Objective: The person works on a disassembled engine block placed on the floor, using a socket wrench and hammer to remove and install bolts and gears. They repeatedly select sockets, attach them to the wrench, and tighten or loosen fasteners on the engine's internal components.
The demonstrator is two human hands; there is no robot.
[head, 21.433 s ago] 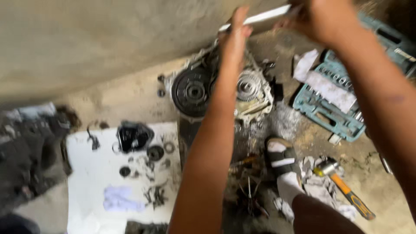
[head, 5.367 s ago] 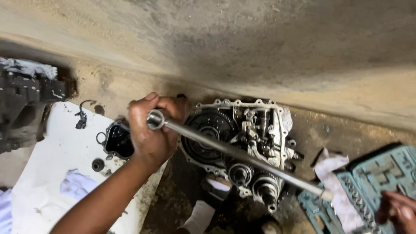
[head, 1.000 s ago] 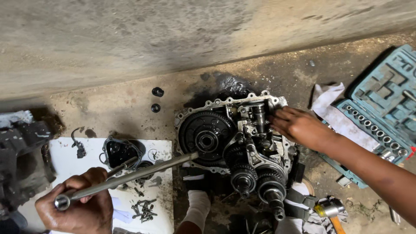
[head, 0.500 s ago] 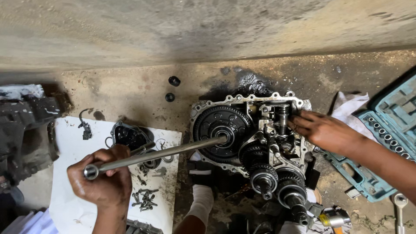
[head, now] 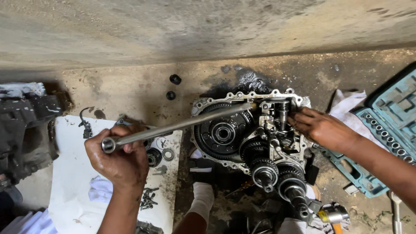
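Your left hand [head: 119, 162] is clamped around the near end of a long steel bar [head: 177, 125], whose far end reaches the top edge of the open gearbox [head: 249, 138] lying on the oily floor [head: 130, 86]; your right hand [head: 323, 130] rests on the gearbox's upper right, fingers curled, grip unclear; a white sheet [head: 73, 173] carries loose bolts [head: 148, 198].

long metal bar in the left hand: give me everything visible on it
The long metal bar is a slim, straight rod of bare grey steel, shiny along its length. Its near end is a round socket-like head with a hollow face turned toward the camera. The left hand grips it just behind that head. It slants up and right across the white sheet, its far tip reaching the top of the open gearbox near the large ring gear. The right hand rests on the gearbox, not the bar.
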